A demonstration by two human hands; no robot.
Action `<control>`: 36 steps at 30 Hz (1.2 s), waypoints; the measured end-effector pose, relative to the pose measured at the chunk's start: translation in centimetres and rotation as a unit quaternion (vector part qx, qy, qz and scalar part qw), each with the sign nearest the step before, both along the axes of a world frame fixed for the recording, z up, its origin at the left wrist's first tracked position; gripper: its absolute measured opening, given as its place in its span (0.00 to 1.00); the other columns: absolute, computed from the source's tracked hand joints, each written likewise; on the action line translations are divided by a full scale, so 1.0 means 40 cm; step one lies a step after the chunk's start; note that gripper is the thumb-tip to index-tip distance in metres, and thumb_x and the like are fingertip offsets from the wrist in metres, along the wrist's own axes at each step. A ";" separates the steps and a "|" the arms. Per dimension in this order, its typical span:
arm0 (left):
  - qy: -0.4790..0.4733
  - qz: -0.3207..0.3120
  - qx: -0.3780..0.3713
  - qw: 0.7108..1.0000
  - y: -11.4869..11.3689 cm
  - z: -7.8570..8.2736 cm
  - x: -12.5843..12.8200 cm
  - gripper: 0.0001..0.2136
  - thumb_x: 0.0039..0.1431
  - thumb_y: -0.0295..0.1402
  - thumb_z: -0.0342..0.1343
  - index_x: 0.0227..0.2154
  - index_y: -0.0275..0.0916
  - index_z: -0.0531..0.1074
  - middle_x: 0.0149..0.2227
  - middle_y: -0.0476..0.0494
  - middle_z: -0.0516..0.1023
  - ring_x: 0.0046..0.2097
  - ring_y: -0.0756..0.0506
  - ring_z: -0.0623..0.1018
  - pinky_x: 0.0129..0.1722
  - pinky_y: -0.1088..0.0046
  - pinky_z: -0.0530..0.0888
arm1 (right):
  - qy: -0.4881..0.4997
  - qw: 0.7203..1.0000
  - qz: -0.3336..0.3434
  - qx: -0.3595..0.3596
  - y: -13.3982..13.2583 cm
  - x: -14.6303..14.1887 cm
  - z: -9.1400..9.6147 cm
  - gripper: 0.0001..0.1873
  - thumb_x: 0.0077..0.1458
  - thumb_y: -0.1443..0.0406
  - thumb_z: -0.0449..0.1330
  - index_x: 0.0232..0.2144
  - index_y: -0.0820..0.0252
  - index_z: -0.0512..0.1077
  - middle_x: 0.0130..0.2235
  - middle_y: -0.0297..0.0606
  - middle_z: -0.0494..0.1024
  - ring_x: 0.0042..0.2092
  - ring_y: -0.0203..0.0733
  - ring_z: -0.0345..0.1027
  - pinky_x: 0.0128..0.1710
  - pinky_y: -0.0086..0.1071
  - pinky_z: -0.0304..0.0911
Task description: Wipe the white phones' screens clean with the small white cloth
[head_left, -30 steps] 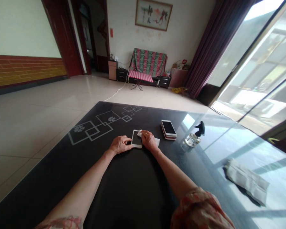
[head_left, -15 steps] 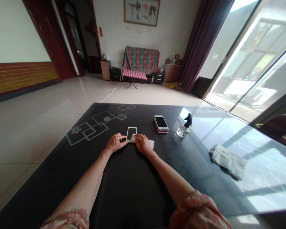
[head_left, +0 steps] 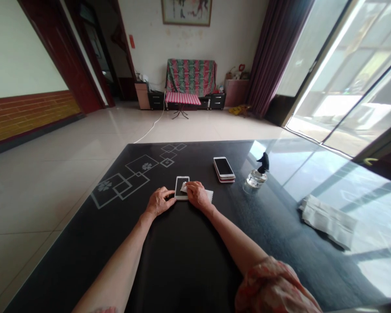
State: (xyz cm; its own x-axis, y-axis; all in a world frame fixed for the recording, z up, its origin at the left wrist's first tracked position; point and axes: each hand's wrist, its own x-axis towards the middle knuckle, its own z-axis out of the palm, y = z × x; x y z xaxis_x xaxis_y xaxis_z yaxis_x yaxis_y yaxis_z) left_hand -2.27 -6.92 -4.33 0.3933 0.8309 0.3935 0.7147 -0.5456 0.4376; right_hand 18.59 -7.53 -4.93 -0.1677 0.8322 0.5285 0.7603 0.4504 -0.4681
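Note:
A white smartphone [head_left: 179, 188] with a dark screen lies flat on the black table [head_left: 179, 261]. My left hand [head_left: 159, 201] grips its left edge between thumb and fingers. Bunched under the fingers of my right hand [head_left: 198, 194] is a white cleaning cloth [head_left: 210, 195], pressed on the right part of the screen. The cloth's zigzag edge sticks out to the right of the hand, and the rest is covered by my palm.
A stack of phones [head_left: 224, 169] lies beyond my right hand. To its right stands a clear spray bottle [head_left: 258, 174] with a black trigger head. A folded pale cloth [head_left: 327, 221] lies farther right. Beyond the table is a small striped table [head_left: 183, 99].
My right hand with the cloth has shifted slightly up the phone's screen, uncovering its lower part. The left hand still grips the left edge. The whole view has turned a little.

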 end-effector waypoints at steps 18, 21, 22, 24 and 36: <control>0.001 -0.006 -0.020 1.000 -0.009 0.010 0.004 0.13 0.52 0.37 0.59 0.40 0.41 0.78 0.31 0.45 0.73 0.37 0.46 0.73 0.39 0.71 0.70 | 0.010 1.000 -0.019 0.015 0.154 -0.004 -0.002 0.13 0.56 0.71 0.53 0.35 0.57 0.77 0.43 0.38 0.79 0.44 0.42 0.68 0.52 0.35 0.59; -0.002 -0.004 -0.019 1.000 -0.006 0.005 0.004 0.13 0.51 0.36 0.60 0.40 0.41 0.78 0.31 0.46 0.73 0.36 0.46 0.73 0.40 0.70 0.70 | 0.004 1.000 -0.011 0.021 0.134 -0.006 0.004 0.13 0.57 0.71 0.53 0.37 0.58 0.77 0.44 0.38 0.79 0.45 0.43 0.68 0.52 0.36 0.59; -0.002 -0.002 -0.018 1.000 -0.005 0.003 0.003 0.13 0.51 0.36 0.60 0.40 0.42 0.78 0.31 0.46 0.73 0.36 0.46 0.73 0.40 0.70 0.70 | 0.001 1.000 -0.007 0.023 0.127 -0.007 0.006 0.14 0.57 0.71 0.53 0.37 0.58 0.77 0.45 0.39 0.78 0.46 0.43 0.67 0.52 0.36 0.59; 0.000 0.000 -0.017 1.000 -0.004 0.001 0.004 0.13 0.51 0.37 0.59 0.40 0.43 0.78 0.31 0.46 0.73 0.36 0.46 0.73 0.40 0.70 0.70 | -0.004 1.000 0.005 0.026 0.113 -0.007 0.007 0.14 0.57 0.71 0.52 0.38 0.57 0.77 0.45 0.39 0.78 0.46 0.43 0.67 0.51 0.36 0.60; -0.008 0.003 -0.010 1.000 -0.006 -0.002 0.005 0.11 0.52 0.38 0.59 0.38 0.42 0.78 0.32 0.45 0.74 0.38 0.45 0.74 0.41 0.69 0.71 | -0.024 0.997 0.066 0.018 -0.017 -0.006 0.019 0.15 0.59 0.70 0.52 0.43 0.55 0.76 0.46 0.39 0.77 0.47 0.44 0.66 0.51 0.39 0.60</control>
